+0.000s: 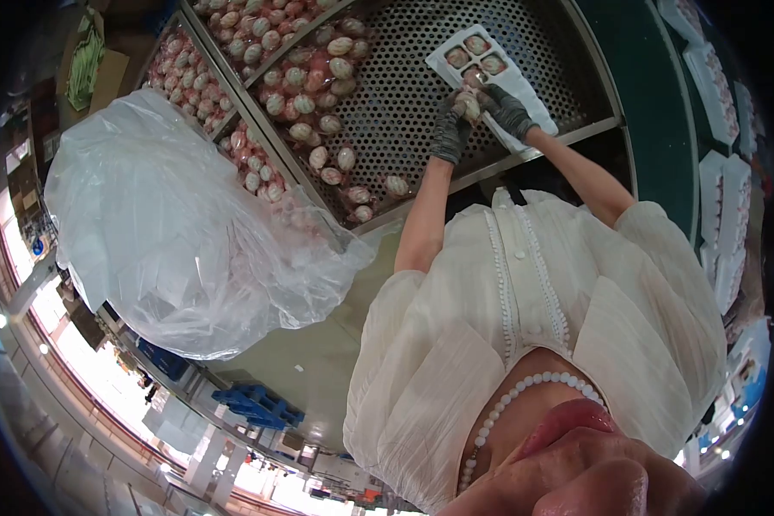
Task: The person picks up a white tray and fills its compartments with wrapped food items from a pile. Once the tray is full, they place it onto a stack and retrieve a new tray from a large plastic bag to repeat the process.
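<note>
My left hand (451, 129), in a dark grey glove, is closed around a whitish egg-shaped piece in clear wrapping (468, 106). My right hand (509, 113), gloved the same way, bends its fingers against the wrapped pieces from the other side; exactly which piece its fingertips grip is partly hidden. Beneath both hands lies a white compartment tray (527, 87), set at a slant. Several pink-and-white wrapped pieces (476, 46) sit in the compartments at its far end. The tray rests on a perforated metal surface (396, 90).
Loose wrapped pieces (301, 103) heap on the left of the metal surface, beyond dividers. A large clear plastic bag (181, 232) bulges at left. Filled white trays (722, 202) line the right, past a green surface (662, 129). A blue pallet (254, 404) lies on the floor.
</note>
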### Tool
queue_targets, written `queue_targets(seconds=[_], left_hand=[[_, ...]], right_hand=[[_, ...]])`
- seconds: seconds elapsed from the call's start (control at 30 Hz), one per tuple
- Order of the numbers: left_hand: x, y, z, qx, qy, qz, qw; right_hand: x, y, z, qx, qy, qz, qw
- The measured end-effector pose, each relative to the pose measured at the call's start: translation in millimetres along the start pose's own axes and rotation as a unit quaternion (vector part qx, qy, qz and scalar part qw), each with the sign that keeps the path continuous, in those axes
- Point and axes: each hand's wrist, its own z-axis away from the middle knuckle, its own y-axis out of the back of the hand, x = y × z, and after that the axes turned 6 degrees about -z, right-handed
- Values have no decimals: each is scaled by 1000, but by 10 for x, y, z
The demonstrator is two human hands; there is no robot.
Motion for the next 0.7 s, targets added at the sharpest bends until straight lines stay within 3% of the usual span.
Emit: queue_targets(seconds=[0.03, 0.1, 0.13, 0.17, 0.2, 0.27, 0.3, 0.33, 0.4, 0.43, 0.47, 0.53, 0.57, 0.6, 0.67, 0.7], left_hand=[[-26, 16, -52, -51, -10, -24, 998], [-114, -46, -98, -84, -21, 11, 996], [-180, -86, -125, -117, -35, 49, 991], [-328, 123, -323, -185, -15, 40, 982], [-396, 55, -313, -188, -8, 40, 981], [-464, -84, -293, 8, -3, -14, 1000], [-459, -101, -334, -122, 38, 74, 989], [-505, -150, -335, -122, 40, 73, 989], [-630, -305, -281, 137, 98, -14, 986], [-711, -324, -321, 64, 65, -18, 996], [-737, -358, -339, 62, 70, -19, 995], [-735, -411, -372, 85, 179, 32, 980], [-797, -310, -479, 43, 177, -72, 981], [-782, -293, -535, 44, 176, -72, 981], [-731, -257, -614, 56, 33, -339, 939], [-731, -196, -711, 91, 16, -362, 928]], right_hand=[[8, 27, 58, 3, -2, -3, 1000], [-27, 121, 195, 127, 120, 71, 982], [-66, 181, 279, 133, 116, 69, 982], [-103, 244, 358, 123, 191, 156, 961], [-53, 305, 400, 111, 264, 243, 927], [-38, 429, 449, 115, 251, 268, 923], [-98, 508, 500, 135, 238, 299, 914], [-114, 563, 534, 152, 223, 330, 905], [-110, 583, 547, 153, 261, 336, 892], [-94, 584, 538, 107, 224, 293, 923], [-80, 592, 543, 59, 186, 248, 949], [19, 665, 486, 51, 179, 262, 947], [81, 708, 471, 44, 186, 251, 949], [108, 736, 442, 37, 195, 242, 950], [153, 815, 358, 37, 238, 229, 943], [180, 844, 315, 39, 281, 216, 934]])
